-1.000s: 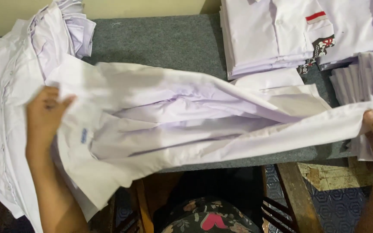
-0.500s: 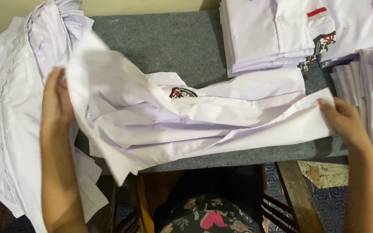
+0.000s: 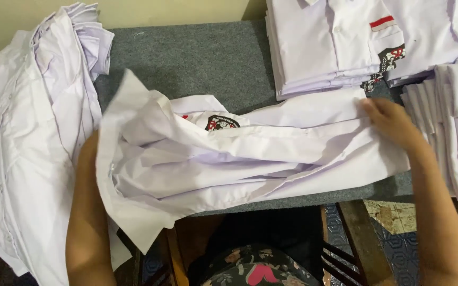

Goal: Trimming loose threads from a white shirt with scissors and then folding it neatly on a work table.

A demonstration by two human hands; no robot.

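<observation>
Head view: a white shirt lies across the grey table, long axis running left to right, collar end to the left and hem to the right. A dark chest badge faces up near the far-left part of the shirt. The right hand rests flat on the right end, fingers extended, pressing the cloth rather than pinching it. The left hand is mostly hidden under the left end; it probably grips the fabric, but its closure cannot be determined. Loose shirts lie left; a folded stack lies far right.
</observation>
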